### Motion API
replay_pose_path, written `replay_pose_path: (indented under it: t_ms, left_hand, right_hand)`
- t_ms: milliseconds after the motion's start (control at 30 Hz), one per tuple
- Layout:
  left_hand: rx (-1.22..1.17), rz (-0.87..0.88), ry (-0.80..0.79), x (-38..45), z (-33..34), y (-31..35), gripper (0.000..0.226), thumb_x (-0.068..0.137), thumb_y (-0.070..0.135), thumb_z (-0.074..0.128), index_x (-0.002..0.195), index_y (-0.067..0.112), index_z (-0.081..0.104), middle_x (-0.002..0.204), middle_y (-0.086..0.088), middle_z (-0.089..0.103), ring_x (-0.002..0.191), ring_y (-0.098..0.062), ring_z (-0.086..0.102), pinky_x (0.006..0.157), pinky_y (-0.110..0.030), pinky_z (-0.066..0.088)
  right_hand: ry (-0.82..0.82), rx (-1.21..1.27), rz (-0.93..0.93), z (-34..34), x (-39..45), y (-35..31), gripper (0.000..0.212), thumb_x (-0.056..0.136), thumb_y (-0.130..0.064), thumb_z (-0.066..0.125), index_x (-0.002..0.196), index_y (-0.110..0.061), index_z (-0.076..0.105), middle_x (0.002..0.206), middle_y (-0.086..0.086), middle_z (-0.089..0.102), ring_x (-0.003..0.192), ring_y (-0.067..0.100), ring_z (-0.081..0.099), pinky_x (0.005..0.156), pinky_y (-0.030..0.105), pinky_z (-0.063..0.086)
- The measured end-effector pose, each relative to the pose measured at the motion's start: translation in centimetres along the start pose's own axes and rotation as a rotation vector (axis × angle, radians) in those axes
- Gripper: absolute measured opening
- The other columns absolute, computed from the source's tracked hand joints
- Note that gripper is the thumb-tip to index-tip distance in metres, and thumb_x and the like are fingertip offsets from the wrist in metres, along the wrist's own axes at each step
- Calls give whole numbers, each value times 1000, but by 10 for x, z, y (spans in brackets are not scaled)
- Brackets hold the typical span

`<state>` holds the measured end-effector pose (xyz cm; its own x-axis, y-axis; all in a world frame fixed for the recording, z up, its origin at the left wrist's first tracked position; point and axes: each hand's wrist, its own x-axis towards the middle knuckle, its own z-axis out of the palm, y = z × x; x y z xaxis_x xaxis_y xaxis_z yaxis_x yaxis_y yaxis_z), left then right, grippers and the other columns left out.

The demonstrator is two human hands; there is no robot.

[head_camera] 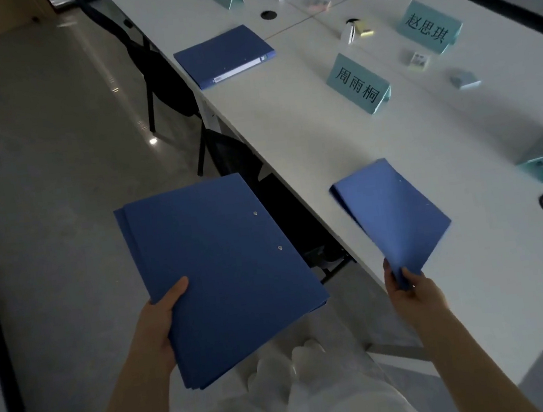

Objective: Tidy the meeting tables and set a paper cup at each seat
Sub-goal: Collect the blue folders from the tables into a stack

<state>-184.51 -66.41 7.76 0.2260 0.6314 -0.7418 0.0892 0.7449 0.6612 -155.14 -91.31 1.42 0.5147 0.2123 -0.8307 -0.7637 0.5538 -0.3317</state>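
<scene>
**Folders in both hands, cups nowhere in sight**

The left hand [160, 319] grips a stack of blue folders [223, 271] out past the counter's [306, 139] near edge, thumb on top. The right hand [410, 287] pinches one blurred folder [392, 214] by its corner above that edge; so thin a hold could let it swing or drop. Another folder [224, 56] lies further along the same edge. No paper cups show, and no containers, only teal name cards [358, 85].
</scene>
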Motion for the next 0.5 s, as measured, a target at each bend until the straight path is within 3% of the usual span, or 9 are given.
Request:
replay_pose_path:
  t_ms: [33,100,133,167,200,233,300,367,500]
  left_hand:
    - [-5,-1,0,0,-2,0,41,82,30,75,120,16,64,112,-9,72,98,-37,68,77,-51,56]
    - [-9,1,-3,0,-5,1,43,82,31,75,120,16,64,113,-9,72,98,-36,68,77,-50,56]
    - [-13,4,-6,-1,-7,2,42,82,31,74,120,16,64,112,-9,72,98,-36,69,76,-49,56]
    - [-20,6,-6,-2,-9,4,42,82,31,74,120,16,64,111,-9,73,98,-35,69,75,-48,56]
    - [-26,8,-7,-2,-11,5,42,82,31,74,121,16,64,111,-8,73,97,-35,69,74,-48,57]
    - [-32,11,-8,-3,-13,7,43,82,32,74,121,16,64,110,-8,73,98,-35,69,74,-48,57]
    - [-44,21,-4,-5,-20,9,43,82,33,74,121,16,64,110,-8,73,97,-35,69,74,-48,57]
    - [-43,27,8,-6,-27,12,45,81,35,75,121,16,64,112,-9,73,98,-35,69,76,-49,57]
    - [-63,40,51,-11,-45,18,51,80,41,74,122,13,63,113,-11,72,98,-35,69,77,-49,56]
  right_hand:
    - [-42,6,25,2,-4,2,58,75,12,65,127,-12,57,120,9,63,97,26,63,62,31,60]
    - [-165,-56,49,6,-10,5,97,29,12,89,119,-12,62,117,9,64,99,24,63,57,27,58]
    - [-217,-119,53,8,-13,7,102,16,7,92,113,-12,66,113,8,66,99,24,62,57,26,58]
    - [-263,-193,62,12,-18,10,90,21,3,94,106,-14,70,110,6,68,99,22,62,57,25,58]
    - [-291,-250,68,17,-23,14,67,40,1,91,103,-15,73,107,4,71,96,20,64,57,23,58]
    - [-314,-299,72,23,-30,17,44,64,1,79,105,-15,73,104,3,72,92,18,67,56,21,57]
    - [-407,-414,77,36,-41,27,33,91,1,48,114,-14,66,100,2,71,75,13,71,50,20,54]
    - [-521,-579,86,49,-53,37,34,94,3,42,117,-14,60,96,3,71,69,13,70,48,22,52]
    - [-671,-875,101,70,-71,66,35,91,4,47,118,-15,60,107,3,73,88,22,72,62,33,60]
